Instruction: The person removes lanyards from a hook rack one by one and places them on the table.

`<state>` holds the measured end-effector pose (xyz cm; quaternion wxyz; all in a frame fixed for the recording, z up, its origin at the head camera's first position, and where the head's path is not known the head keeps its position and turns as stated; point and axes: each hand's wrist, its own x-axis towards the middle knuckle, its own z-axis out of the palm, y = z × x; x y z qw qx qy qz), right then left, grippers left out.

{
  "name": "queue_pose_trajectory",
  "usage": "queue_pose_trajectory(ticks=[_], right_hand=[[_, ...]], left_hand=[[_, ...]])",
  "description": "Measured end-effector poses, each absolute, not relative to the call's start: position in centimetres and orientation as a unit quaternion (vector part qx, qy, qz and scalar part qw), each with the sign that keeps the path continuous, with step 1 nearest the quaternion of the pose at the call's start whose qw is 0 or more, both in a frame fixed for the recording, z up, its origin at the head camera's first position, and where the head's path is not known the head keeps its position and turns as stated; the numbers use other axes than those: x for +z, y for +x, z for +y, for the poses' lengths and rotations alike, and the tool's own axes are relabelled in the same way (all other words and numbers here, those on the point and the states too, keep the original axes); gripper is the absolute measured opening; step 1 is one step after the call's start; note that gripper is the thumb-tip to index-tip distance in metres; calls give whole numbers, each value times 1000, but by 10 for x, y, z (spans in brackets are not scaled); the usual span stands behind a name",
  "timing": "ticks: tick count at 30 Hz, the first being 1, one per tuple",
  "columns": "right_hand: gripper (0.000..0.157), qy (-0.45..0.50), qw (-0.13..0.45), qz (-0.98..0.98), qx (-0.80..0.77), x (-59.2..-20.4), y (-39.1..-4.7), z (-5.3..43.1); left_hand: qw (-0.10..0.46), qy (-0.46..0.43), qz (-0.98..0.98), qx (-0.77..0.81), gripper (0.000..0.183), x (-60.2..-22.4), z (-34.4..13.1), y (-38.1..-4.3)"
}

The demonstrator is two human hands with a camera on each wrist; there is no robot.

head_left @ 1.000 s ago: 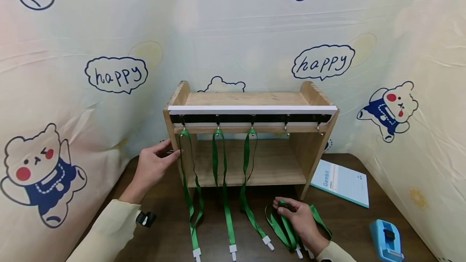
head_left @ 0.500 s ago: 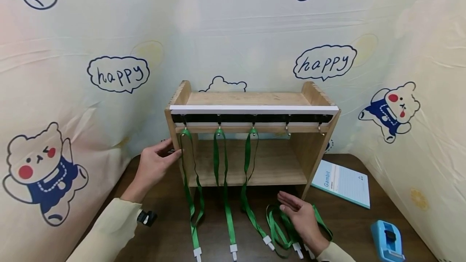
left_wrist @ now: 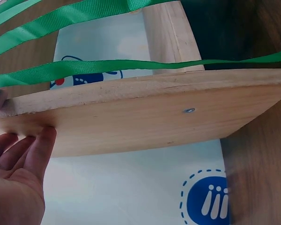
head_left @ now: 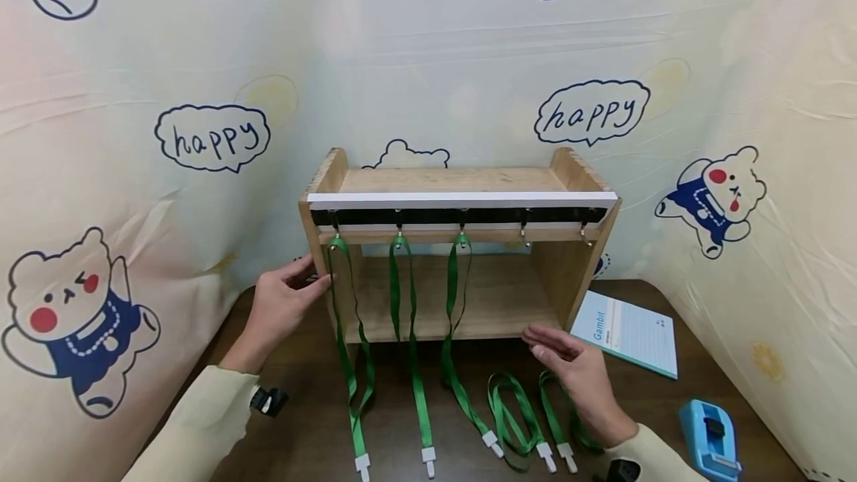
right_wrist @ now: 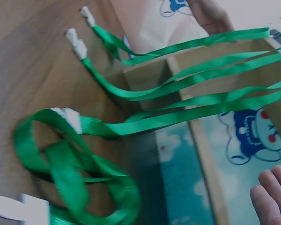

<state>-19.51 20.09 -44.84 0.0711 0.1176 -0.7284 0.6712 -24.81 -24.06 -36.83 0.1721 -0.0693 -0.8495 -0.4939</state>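
Observation:
My left hand (head_left: 281, 307) grips the left side panel of a small wooden shelf (head_left: 512, 300); in the left wrist view its fingers (left_wrist: 41, 145) press the panel's outer face. Three green lanyards hang from hooks on the shelf's front: the left one (head_left: 350, 378), the middle one (head_left: 420, 400) and the right one (head_left: 456, 381), white clips down at the table. Two hooks to the right are bare. My right hand (head_left: 589, 389) hovers, holding nothing, by the shelf's lower right corner. Below it lie a coiled green lanyard (right_wrist: 68, 173) and another loose lanyard (head_left: 553, 422), partly hidden.
A light blue notepad (head_left: 629, 333) lies right of the shelf. Nearer the front right stands a blue tape dispenser (head_left: 711, 441). Patterned cloth (head_left: 469, 80) rises behind and at both sides of the dark wooden table (head_left: 301, 430).
My right hand has let go of the coiled lanyard, which now rests on the table, and has moved up and right. The left hand stays on the shelf.

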Motion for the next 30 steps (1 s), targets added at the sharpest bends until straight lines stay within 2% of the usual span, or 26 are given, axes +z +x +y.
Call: queue_pose_trajectory(ticks=[17, 24, 30], right_hand=[[35, 178, 83, -721, 664, -393, -194, 210], [29, 235, 97, -692, 675, -372, -193, 213], [31, 240, 115, -708, 654, -354, -195, 214]], left_hand=[[175, -78, -848, -494, 58, -369, -241, -248], [176, -80, -849, -492, 58, -368, -241, -247], [176, -76, -851, -488, 58, -368, -241, -247]])
